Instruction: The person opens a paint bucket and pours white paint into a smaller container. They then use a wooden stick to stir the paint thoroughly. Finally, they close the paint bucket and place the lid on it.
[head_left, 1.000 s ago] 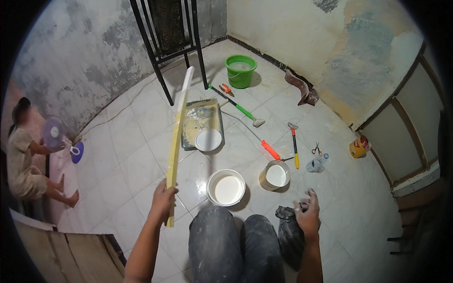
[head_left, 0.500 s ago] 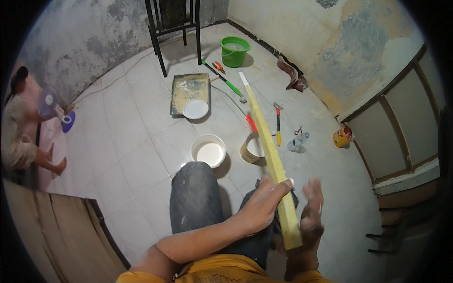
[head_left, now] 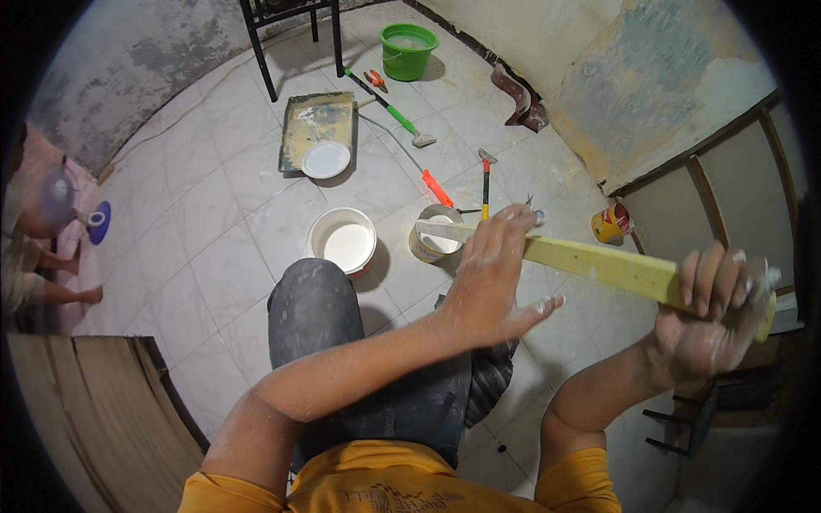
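Observation:
My right hand (head_left: pixel 710 312) is closed round one end of a long pale yellow strip (head_left: pixel 599 265), with white smears on the fingers. My left hand (head_left: pixel 496 278) lies across the strip's middle, fingers extended and thumb spread, apparently touching it without gripping. The strip's white far end is over a can of white paint (head_left: pixel 438 244). Beside the can stands a white tub (head_left: pixel 341 244) with white liquid. My dusty grey-clad left knee (head_left: pixel 310 303) is just below the tub.
A paint tray (head_left: pixel 308 120) with a white lid (head_left: pixel 326 161), a green bucket (head_left: pixel 406 60), scrapers (head_left: pixel 385 107), an orange-handled roller (head_left: pixel 436 188) and pliers (head_left: pixel 376 79) lie ahead. A yellow pail (head_left: pixel 609 224) is right, a wooden board (head_left: pixel 94 393) lower left, a person (head_left: pixel 60 291) left by a fan (head_left: pixel 60 205).
The strip, upright in my left hand earlier, has swung rightward to lie slantwise, its white end over the can. My right hand now grips it; my left hand's grip has loosened.

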Motion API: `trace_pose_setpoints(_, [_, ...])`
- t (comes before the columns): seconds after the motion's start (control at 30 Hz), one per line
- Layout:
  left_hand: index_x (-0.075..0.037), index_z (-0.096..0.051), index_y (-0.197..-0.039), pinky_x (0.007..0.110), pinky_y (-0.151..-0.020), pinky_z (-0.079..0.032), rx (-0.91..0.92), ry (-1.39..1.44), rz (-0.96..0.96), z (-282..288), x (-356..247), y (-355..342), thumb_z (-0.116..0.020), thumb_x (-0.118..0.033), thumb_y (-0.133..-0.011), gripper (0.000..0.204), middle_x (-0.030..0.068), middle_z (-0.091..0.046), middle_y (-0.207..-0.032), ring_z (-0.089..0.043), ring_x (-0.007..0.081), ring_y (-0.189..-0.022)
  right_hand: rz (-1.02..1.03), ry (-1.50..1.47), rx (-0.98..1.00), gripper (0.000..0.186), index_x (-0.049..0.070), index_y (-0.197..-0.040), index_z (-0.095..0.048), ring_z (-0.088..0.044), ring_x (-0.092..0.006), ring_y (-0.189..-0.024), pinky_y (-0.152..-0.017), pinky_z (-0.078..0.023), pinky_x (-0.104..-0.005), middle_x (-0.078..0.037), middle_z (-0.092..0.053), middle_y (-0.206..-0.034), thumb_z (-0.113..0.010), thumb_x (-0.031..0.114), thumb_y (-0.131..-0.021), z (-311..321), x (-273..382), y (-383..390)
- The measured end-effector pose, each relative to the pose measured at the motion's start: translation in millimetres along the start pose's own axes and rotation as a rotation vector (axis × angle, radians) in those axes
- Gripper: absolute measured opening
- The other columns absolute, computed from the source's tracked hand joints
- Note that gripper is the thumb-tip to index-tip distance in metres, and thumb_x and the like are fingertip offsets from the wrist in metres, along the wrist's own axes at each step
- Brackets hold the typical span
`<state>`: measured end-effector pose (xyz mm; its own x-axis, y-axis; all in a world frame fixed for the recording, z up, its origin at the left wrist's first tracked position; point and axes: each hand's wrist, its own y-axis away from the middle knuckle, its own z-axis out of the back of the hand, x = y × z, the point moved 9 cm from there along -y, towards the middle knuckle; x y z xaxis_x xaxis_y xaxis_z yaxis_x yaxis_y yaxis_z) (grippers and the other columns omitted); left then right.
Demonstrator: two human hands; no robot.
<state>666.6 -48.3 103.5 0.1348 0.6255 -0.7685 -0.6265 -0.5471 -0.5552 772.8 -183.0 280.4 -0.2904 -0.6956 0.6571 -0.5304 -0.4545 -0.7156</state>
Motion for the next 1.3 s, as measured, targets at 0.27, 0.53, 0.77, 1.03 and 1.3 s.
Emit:
trace_pose_setpoints(0.27, [-0.001, -0.052, -0.132, 0.051, -0.103, -0.041, 0.082, 0.207, 0.109, -80, 145, -21, -0.075, -0.014, -0.08, 0.058, 0.0208, -0.063, -0.123, -0.058, 0.0432, -0.118, -0.174, 0.22, -0.105, 0.04, 0.012, -0.079, -0.04, -0.03, -0.0089, -0.052, -0.052, -0.028, -0.027, 0.003, -0.03, -0.062, -0.044, 0.033, -0.113, -27, -129, -16])
trace_pose_setpoints(0.53, [-0.003, -0.058, -0.113, 0.051, -0.095, -0.044, 0.015, 0.193, 0.39, -88, 199, -31, -0.073, -0.007, -0.08, 0.037, 0.0193, -0.066, -0.105, -0.062, 0.0419, -0.108, -0.286, 0.365, -0.255, 0.05, 0.013, -0.069, -0.036, -0.029, -0.0101, -0.05, -0.051, -0.027, -0.0286, 0.002, -0.028, -0.059, -0.046, 0.036, -0.113, -15, -201, -26])
trace_pose_setpoints(0.77, [-0.003, -0.056, -0.106, 0.049, -0.08, -0.05, -0.145, 0.267, 0.339, -81, 247, -53, -0.073, -0.007, -0.086, 0.027, 0.0198, -0.066, -0.093, -0.067, 0.0425, -0.09, -0.224, 0.317, -0.165, 0.048, 0.012, -0.071, -0.04, -0.031, -0.0103, -0.048, -0.048, -0.03, -0.0284, 0.002, -0.027, -0.057, -0.051, 0.035, -0.111, -29, -239, -21])
trace_pose_setpoints(1.03, [-0.002, -0.055, -0.108, 0.051, -0.08, -0.052, 0.055, 0.289, 0.469, -101, 247, -31, -0.072, -0.007, -0.083, 0.03, 0.0242, -0.065, -0.094, -0.066, 0.048, -0.093, -0.225, 0.577, -0.299, 0.036, 0.006, -0.079, -0.054, -0.032, -0.0088, -0.047, -0.045, -0.029, -0.0262, 0.003, -0.03, -0.057, -0.058, 0.026, -0.109, -35, -244, -30])
trace_pose_setpoints(1.3, [-0.004, -0.056, -0.111, 0.053, -0.08, -0.051, -0.075, 0.22, 0.39, -71, 250, -46, -0.072, -0.004, -0.079, 0.035, 0.0232, -0.062, -0.102, -0.064, 0.0481, -0.094, -0.194, 0.476, -0.269, 0.047, 0.015, -0.069, -0.039, -0.029, -0.0073, -0.048, -0.047, -0.027, -0.025, 0.004, -0.026, -0.058, -0.057, 0.031, -0.109, -27, -242, -22])
